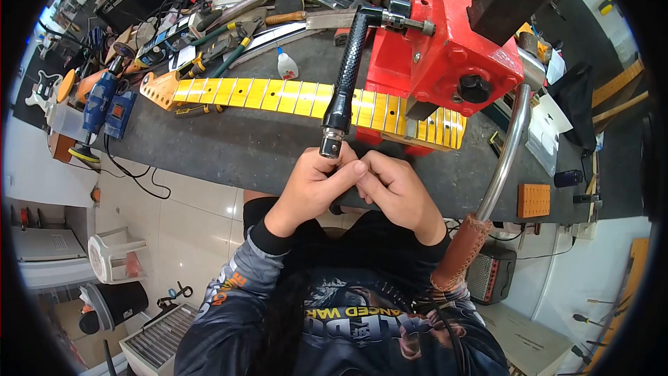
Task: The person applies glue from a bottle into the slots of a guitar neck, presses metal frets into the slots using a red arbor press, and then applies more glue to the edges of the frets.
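My left hand (314, 186) and my right hand (400, 191) meet in front of the bench's near edge. Fingers on both are curled in and thumbs are touching; anything between them is too hidden to make out. Just beyond them lies a yellow guitar neck (278, 95) with frets and black dots, its headstock (160, 90) to the left. The body end of the neck passes beneath a red press (452, 63). A black rod with a metal tip (346, 69) reaches from the press toward me, ending just above my left hand.
The press's steel lever (508, 153) slopes down to a brown leather-wrapped grip (461, 254) beside my right arm. A small white bottle (287, 64), pliers (233, 56) and a blue power tool (99, 103) lie on the dark bench (229, 150). An orange block (534, 200) sits at right.
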Demonstrator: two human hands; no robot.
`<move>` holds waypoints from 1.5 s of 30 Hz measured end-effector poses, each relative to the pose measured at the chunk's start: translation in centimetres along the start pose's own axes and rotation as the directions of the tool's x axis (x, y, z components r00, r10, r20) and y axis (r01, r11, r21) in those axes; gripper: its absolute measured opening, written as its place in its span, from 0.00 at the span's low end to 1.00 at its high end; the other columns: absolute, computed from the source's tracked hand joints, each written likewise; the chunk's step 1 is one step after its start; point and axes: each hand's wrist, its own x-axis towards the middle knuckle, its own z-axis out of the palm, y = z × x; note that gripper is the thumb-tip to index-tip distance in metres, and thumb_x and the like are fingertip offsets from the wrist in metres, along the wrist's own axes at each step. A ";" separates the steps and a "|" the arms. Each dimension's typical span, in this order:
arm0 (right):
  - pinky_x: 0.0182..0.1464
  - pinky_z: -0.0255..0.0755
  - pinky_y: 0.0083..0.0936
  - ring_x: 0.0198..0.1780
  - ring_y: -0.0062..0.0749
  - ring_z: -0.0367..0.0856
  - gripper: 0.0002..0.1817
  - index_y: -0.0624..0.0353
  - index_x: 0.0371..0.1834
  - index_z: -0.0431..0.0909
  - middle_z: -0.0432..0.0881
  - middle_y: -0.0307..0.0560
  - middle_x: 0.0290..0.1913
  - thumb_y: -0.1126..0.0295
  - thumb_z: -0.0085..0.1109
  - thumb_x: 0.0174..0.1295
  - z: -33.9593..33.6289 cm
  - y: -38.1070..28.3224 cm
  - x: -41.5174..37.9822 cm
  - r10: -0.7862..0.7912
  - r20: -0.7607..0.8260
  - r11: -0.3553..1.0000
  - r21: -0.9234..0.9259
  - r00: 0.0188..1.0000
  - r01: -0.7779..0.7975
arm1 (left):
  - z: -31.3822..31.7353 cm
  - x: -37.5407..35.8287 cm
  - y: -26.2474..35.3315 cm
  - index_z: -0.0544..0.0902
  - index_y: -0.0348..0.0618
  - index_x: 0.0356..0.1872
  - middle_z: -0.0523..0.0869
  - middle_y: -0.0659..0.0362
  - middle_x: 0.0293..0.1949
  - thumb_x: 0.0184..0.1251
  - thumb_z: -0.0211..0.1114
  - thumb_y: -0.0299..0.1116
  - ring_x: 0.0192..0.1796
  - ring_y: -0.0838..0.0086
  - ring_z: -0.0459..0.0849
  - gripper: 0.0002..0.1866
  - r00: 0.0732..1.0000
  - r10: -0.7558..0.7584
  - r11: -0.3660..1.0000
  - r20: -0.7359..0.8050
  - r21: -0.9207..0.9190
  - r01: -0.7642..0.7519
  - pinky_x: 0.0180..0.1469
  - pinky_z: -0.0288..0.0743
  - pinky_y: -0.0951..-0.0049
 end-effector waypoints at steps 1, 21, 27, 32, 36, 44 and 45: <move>0.37 0.74 0.31 0.32 0.28 0.81 0.16 0.62 0.41 0.77 0.83 0.43 0.31 0.61 0.60 0.87 0.0 0.0 0.0 0.001 -0.003 1.000 -0.003 1.000 -0.001 | 0.1 0.0 -0.1 0.82 0.36 0.34 0.83 0.63 0.29 0.84 0.68 0.30 0.33 0.82 0.74 0.13 1.000 0.001 1.000 0.003 -0.003 -0.001 0.36 0.66 0.74; 0.39 0.74 0.35 0.32 0.35 0.80 0.16 0.62 0.41 0.76 0.82 0.47 0.32 0.62 0.61 0.86 0.2 0.2 0.0 -0.048 -0.019 0.997 -0.059 0.999 0.047 | -0.4 -0.1 -0.8 0.80 0.36 0.32 0.80 0.64 0.27 0.84 0.68 0.29 0.31 0.82 0.71 0.15 1.000 -0.012 0.996 0.016 0.090 0.011 0.34 0.64 0.72; 0.40 0.74 0.36 0.33 0.37 0.79 0.15 0.62 0.41 0.75 0.83 0.49 0.33 0.64 0.62 0.85 0.1 0.1 -0.1 -0.041 -0.013 0.998 -0.056 0.999 0.040 | -0.2 -0.2 -0.8 0.76 0.37 0.29 0.78 0.64 0.26 0.84 0.67 0.28 0.31 0.83 0.68 0.17 1.000 0.028 0.990 0.003 0.137 -0.028 0.33 0.61 0.71; 0.40 0.74 0.37 0.33 0.39 0.80 0.15 0.62 0.41 0.75 0.83 0.49 0.33 0.63 0.61 0.85 0.1 -0.1 -0.1 -0.019 -0.019 0.998 -0.055 1.000 0.018 | 0.0 -0.2 -1.0 0.75 0.38 0.28 0.77 0.65 0.26 0.85 0.67 0.28 0.31 0.83 0.67 0.18 0.999 0.031 0.991 -0.013 0.131 -0.029 0.33 0.61 0.71; 0.40 0.75 0.39 0.33 0.45 0.81 0.15 0.62 0.41 0.75 0.83 0.52 0.34 0.63 0.61 0.85 0.2 0.2 0.0 -0.048 -0.019 0.996 -0.078 0.999 0.047 | -0.1 -0.2 -1.1 0.74 0.38 0.28 0.76 0.65 0.26 0.85 0.67 0.28 0.31 0.82 0.66 0.19 0.999 0.038 0.986 -0.006 0.162 -0.037 0.33 0.61 0.71; 0.41 0.74 0.41 0.34 0.50 0.82 0.14 0.62 0.41 0.75 0.82 0.53 0.34 0.64 0.62 0.84 0.1 0.3 -0.1 -0.066 -0.026 0.993 -0.097 0.998 0.063 | -0.1 -0.2 -1.5 0.73 0.38 0.27 0.76 0.65 0.26 0.85 0.67 0.27 0.31 0.82 0.66 0.20 0.998 0.056 0.986 -0.001 0.158 -0.055 0.33 0.61 0.71; 0.41 0.74 0.41 0.34 0.50 0.82 0.14 0.62 0.41 0.75 0.82 0.53 0.34 0.64 0.62 0.84 0.2 0.3 0.0 -0.065 -0.024 0.993 -0.096 0.998 0.062 | 0.0 -0.2 -1.5 0.73 0.38 0.27 0.76 0.65 0.26 0.85 0.67 0.27 0.31 0.82 0.66 0.20 0.998 0.060 0.986 -0.014 0.157 -0.057 0.33 0.60 0.71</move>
